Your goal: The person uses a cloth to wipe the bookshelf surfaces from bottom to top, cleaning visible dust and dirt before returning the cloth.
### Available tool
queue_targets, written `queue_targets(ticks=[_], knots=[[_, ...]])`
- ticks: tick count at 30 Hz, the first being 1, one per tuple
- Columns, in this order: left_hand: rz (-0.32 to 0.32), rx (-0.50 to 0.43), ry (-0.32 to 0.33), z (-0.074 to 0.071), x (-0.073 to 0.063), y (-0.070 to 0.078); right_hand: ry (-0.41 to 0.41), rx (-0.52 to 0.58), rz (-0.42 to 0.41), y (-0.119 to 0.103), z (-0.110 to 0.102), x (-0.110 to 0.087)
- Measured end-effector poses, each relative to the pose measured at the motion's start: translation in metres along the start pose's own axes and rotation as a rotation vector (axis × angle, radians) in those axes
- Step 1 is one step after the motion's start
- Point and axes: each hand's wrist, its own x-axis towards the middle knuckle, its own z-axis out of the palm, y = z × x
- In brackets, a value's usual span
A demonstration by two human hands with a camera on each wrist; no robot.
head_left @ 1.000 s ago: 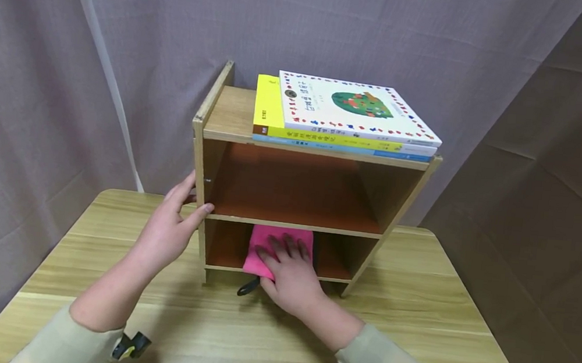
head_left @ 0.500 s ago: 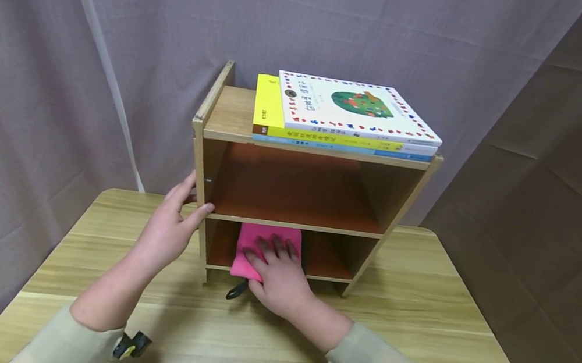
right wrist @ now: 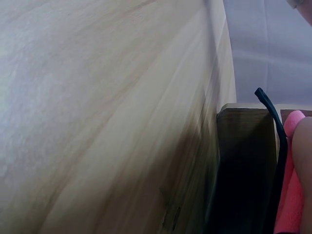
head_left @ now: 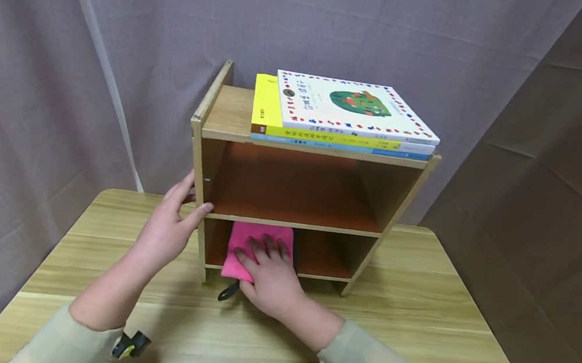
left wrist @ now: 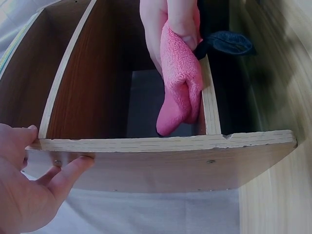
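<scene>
The bright pink plush cloth [head_left: 239, 241] and right hand [head_left: 273, 280] have moved left along the bottom level of the tan wooden shelf unit [head_left: 295, 191]; that hand's fingers lie spread over the cloth, while the left hand [head_left: 168, 225] grips the unit's side panel [left wrist: 146, 168]. Pushing further left could bunch the cloth (black fabric loop [head_left: 228, 290] dangling out front) against that panel.

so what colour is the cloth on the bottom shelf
The cloth is bright pink; it shows best in the head view.
</scene>
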Motion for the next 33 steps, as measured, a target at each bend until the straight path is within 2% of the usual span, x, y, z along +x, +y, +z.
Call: queue_targets(ticks=[8, 12, 21, 33], knots=[[0.024, 0.006, 0.012, 0.0, 0.001, 0.0, 0.037, -0.019, -0.021, -0.007, 0.001, 0.005], [0.013, 0.003, 0.01, 0.0, 0.001, 0.0, 0.046, -0.02, -0.026, -0.01, 0.001, 0.006], [0.015, -0.005, 0.012, 0.001, 0.001, 0.0, 0.018, -0.026, -0.015, -0.02, -0.001, 0.011], [0.007, -0.013, 0.006, 0.0, 0.0, 0.001, 0.036, -0.015, -0.028, -0.032, -0.002, 0.017]])
